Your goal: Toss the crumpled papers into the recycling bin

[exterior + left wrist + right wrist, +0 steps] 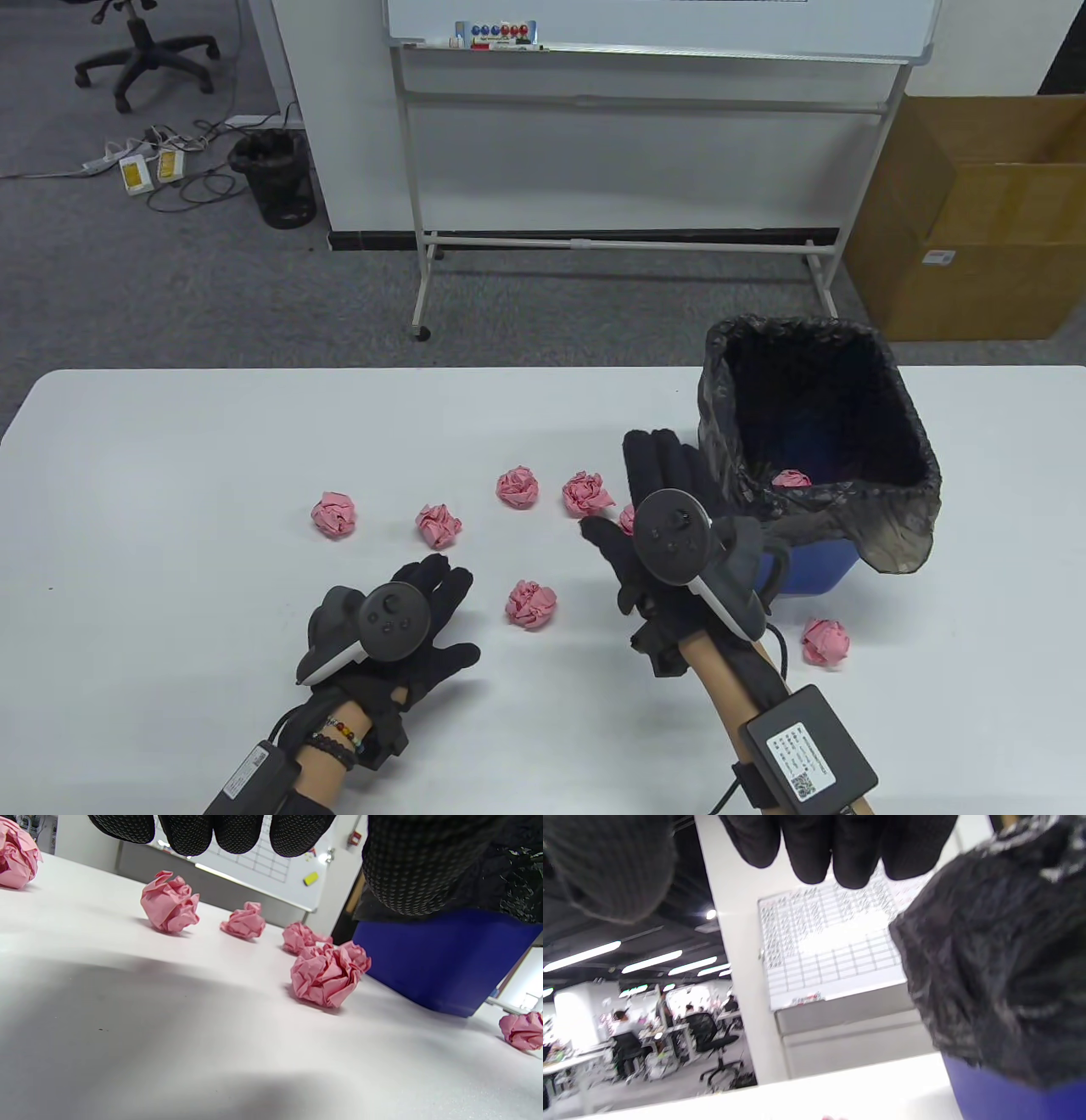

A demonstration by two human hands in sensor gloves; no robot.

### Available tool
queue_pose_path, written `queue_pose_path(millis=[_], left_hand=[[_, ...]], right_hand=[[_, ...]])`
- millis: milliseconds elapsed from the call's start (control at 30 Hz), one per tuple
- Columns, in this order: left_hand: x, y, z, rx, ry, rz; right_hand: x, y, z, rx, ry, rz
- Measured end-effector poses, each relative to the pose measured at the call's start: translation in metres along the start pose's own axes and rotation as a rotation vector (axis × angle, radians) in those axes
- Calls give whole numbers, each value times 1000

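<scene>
A blue bin (pixel 819 577) lined with a black bag (pixel 721 407) stands on the right of the white table (pixel 170 441). One pink crumpled paper ball (pixel 791 479) lies inside it. Several pink balls lie on the table, among them one (pixel 531 604) between my hands and one (pixel 825 641) in front of the bin. My left hand (pixel 454 615) rests low on the table, fingers spread and empty; the nearest ball (pixel 326 974) lies ahead of its fingers (pixel 237 832). My right hand (pixel 632 492) is raised beside the bin's left wall, fingers (pixel 835 844) extended, holding nothing.
More balls lie in a row at mid-table (pixel 338 514), (pixel 439 525), (pixel 517 486), (pixel 588 493). Behind the table are a whiteboard stand (pixel 628 242), a cardboard box (pixel 976 221), a black mesh bin (pixel 276 178) and cables on the floor.
</scene>
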State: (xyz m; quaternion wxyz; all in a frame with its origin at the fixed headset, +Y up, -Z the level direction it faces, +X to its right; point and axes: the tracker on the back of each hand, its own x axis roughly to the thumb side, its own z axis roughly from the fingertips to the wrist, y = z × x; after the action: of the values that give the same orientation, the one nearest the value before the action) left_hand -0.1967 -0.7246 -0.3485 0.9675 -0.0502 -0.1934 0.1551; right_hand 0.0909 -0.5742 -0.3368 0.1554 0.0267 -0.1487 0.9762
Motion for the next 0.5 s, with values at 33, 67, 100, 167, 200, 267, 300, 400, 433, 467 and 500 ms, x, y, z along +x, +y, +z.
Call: queue_pose_path(millis=[33,67,100,167,200,267,300,400,433,467,500], left_hand=[[0,0,0,1,0,1],[0,0,0,1,1,1],[0,0,0,0,2,0],[0,0,1,-1,3,-1],[0,0,1,-2,3,-1],[0,0,1,-5,5,0],[0,-1,0,-6,6,0],[0,-3,-3,-11,17,7],[0,-4,-4,-15,24,10],[1,-5,-4,-13,25,11],[1,-6,-5,-14,26,8]], right_hand=[[1,5,3,32,-12,7],[2,12,7,67,-28,12],[2,19,11,95,-39,11],[1,33,17,152,-47,18],[0,42,21,179,-50,24],[-3,57,26,218,-56,40],[-3,63,28,229,-55,44],[-7,85,34,272,-50,47],[-8,93,36,286,-47,39],[-8,98,38,294,-46,36],[-9,105,40,304,-46,37]])
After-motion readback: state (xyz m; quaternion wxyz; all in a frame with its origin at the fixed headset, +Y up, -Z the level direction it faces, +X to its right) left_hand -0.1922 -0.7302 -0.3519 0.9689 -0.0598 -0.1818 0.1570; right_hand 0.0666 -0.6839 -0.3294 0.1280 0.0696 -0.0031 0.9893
